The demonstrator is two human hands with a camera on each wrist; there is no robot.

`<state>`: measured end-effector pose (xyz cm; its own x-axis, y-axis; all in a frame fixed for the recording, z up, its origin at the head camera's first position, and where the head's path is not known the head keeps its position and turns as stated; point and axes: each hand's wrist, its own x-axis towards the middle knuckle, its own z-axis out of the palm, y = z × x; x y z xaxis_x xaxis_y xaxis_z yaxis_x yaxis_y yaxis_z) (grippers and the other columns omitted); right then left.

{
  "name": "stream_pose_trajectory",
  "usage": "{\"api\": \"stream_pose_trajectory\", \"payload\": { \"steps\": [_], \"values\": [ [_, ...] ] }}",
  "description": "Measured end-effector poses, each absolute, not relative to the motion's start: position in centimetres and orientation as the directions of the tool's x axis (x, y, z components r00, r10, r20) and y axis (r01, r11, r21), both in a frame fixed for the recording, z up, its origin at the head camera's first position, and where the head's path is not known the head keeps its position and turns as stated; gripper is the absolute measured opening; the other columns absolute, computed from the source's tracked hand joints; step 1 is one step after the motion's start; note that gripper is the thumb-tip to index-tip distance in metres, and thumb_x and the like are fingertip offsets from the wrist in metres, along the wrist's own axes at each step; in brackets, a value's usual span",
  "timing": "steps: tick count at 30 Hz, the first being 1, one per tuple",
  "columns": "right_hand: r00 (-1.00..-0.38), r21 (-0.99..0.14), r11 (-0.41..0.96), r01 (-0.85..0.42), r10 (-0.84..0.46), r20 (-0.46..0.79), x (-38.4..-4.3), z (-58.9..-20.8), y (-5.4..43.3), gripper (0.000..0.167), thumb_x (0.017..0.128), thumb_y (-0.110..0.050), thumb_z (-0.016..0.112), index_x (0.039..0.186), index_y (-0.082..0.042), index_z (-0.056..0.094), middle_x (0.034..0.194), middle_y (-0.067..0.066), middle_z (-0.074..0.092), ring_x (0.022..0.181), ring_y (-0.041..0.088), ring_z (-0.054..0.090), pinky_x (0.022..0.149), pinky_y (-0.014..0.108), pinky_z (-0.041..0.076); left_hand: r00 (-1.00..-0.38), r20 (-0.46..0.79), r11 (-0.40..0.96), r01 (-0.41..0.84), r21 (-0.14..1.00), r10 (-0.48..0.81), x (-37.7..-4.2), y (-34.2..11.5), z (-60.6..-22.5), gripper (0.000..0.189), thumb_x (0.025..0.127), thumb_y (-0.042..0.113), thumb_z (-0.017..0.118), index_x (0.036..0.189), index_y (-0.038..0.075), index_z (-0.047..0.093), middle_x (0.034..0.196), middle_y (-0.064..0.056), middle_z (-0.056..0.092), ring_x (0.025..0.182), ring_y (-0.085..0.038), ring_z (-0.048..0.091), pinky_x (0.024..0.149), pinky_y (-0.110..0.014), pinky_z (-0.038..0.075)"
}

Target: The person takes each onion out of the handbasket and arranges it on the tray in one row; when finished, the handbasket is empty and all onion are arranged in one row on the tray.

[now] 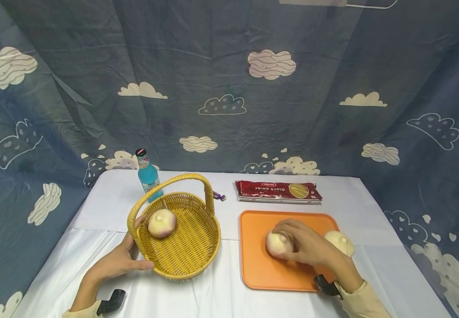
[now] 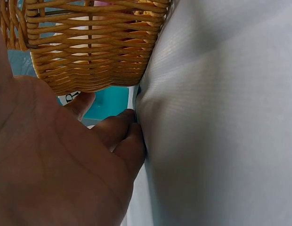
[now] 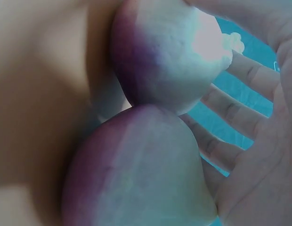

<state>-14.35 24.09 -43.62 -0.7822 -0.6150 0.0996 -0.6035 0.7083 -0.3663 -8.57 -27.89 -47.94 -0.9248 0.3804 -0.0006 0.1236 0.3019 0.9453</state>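
Note:
In the head view, my left hand [image 1: 119, 260] lies along the left side of a yellow wicker basket [image 1: 189, 249], its thumb at the front rim and a finger reaching up behind the handle. One white turnip [image 1: 162, 223] with a purple flush sits inside the basket at the left. Over the orange tray [image 1: 249, 278], my right hand [image 1: 310, 243] grips a turnip [image 1: 278, 244] between thumb and fingers. Another turnip [image 1: 340, 243] lies at the tray's right edge, partly behind the wrist. Two turnips, one gripped [image 3: 160, 56], touch in the right wrist view.
A bottle of blue drink [image 1: 148, 176] stands behind the basket. Right of the handle lies a small purple-wrapped candy [image 1: 219, 196]. Behind the tray is a long red pasta packet [image 1: 278, 191]. A dark cloth [image 1: 221, 132] with clouds hangs along the white table's back edge.

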Motion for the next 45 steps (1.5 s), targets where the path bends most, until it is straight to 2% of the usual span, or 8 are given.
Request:
{"api": "stream_pose_trajectory", "payload": {
  "steps": [19, 33, 41, 45],
  "values": [
    [-0.775, -0.349, 0.709, -0.612, -0.625, 0.09, -14.4, -43.5, 24.3, 0.055, 0.076, -0.043, 0.085, 0.123, -0.023, 0.065, 0.123, -0.011, 0.061, 0.115, 0.012, 0.056, 0.1, 0.042, 0.052, -0.924, 0.006, 0.301, 0.13, 0.945, 0.382, -8.6, -27.9, -47.8, 0.123, 0.077, 0.008, 0.085, 0.162, 0.025, -0.002, 0.166, -0.023, -0.01, 0.15, -0.049, -0.01, 0.102, 0.002, 0.016],
    [-0.76, -0.329, 0.698, -0.636, -0.64, 0.112, -14.7, -43.5, 24.1, 0.054, 0.078, -0.042, 0.085, 0.123, -0.019, 0.066, 0.126, -0.007, 0.061, 0.117, 0.017, 0.057, 0.099, 0.046, 0.052, -0.927, -0.002, 0.31, 0.123, 0.943, 0.375, -8.5, -27.9, -47.9, 0.122, 0.077, 0.009, 0.085, 0.161, 0.028, -0.002, 0.167, -0.02, -0.011, 0.151, -0.047, -0.011, 0.1, 0.003, 0.015],
    [-0.76, -0.341, 0.693, -0.636, -0.638, 0.12, -14.7, -42.8, 23.7, 0.06, 0.08, -0.049, 0.082, 0.127, -0.016, 0.066, 0.131, -0.004, 0.061, 0.121, 0.02, 0.058, 0.1, 0.048, 0.051, -0.925, 0.001, 0.308, 0.128, 0.943, 0.38, -8.6, -27.9, -48.0, 0.123, 0.077, 0.009, 0.085, 0.161, 0.028, -0.002, 0.167, -0.02, -0.011, 0.151, -0.047, -0.012, 0.1, 0.003, 0.015],
    [-0.753, -0.331, 0.687, -0.647, -0.643, 0.141, -14.7, -42.3, 23.3, 0.055, 0.082, -0.039, 0.082, 0.129, -0.016, 0.064, 0.133, -0.001, 0.06, 0.123, 0.023, 0.057, 0.101, 0.048, 0.051, -0.925, 0.001, 0.309, 0.128, 0.943, 0.38, -8.6, -27.9, -47.9, 0.123, 0.077, 0.009, 0.085, 0.161, 0.028, -0.002, 0.167, -0.02, -0.01, 0.151, -0.047, -0.011, 0.1, 0.003, 0.015]
  ]
}}
